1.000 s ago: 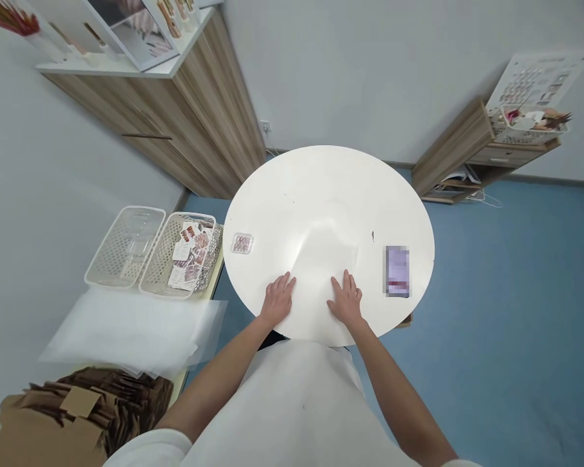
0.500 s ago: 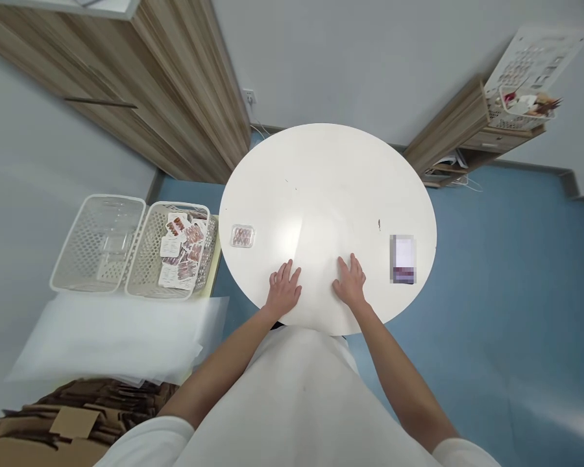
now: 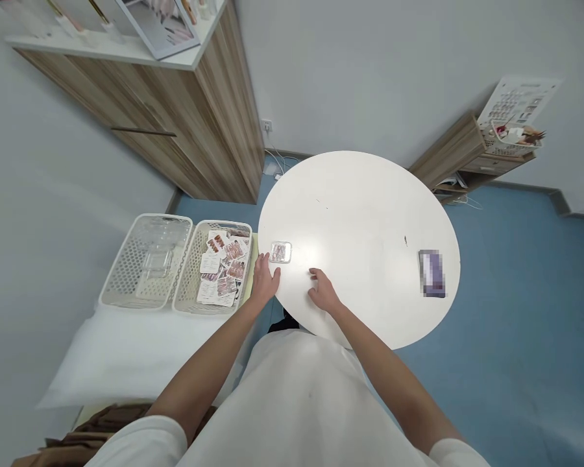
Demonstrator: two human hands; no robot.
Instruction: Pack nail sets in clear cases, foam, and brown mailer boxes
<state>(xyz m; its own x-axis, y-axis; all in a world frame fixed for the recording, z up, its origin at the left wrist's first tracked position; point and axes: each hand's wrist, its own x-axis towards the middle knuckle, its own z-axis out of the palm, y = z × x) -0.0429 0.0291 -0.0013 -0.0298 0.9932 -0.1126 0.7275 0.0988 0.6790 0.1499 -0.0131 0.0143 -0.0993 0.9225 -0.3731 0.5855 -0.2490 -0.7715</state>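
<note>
On the table (image 3: 370, 201) lies a case (image 3: 281, 252), left hand (image 3: 263, 280) spread just beside it, right hand (image 3: 326, 294) near, fingers parted.

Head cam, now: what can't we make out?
All in the head view:
Purple object: details masked by pixelation.
Cards: print too small.
Left hand and clear case: contact too small to tell.
Brown cardboard: cut off by the bottom edge, partly behind the left sleeve.

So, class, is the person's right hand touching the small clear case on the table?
Apart. The head view shows a strip of white tabletop between the right hand and the clear case.
</note>
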